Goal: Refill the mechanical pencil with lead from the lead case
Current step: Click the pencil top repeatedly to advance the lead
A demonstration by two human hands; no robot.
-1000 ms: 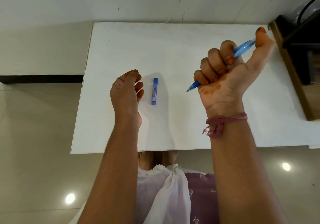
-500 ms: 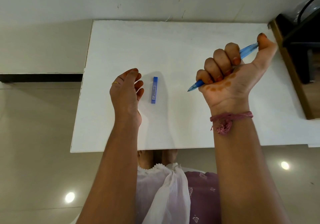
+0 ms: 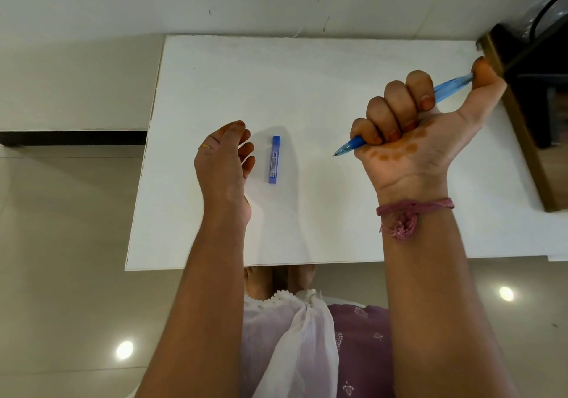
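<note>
White table [image 3: 307, 84] | lead case [image 3: 274, 159] just R of empty L hand [image 3: 222, 164] | R hand [image 3: 412, 127] fisted on pencil [image 3: 442, 90]

right hand [image 3: 412, 139] raised in fist, left hand [image 3: 222, 164] loosely curled

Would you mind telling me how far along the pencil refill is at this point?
Done: only the pick-up; the right hand grips the mechanical pencil in a fist, thumb on its rear end. In hand: nothing else; the left hand rests on the white table beside the lead case, not touching it. Left: pick up and open the case, then load lead into the pencil.
</note>
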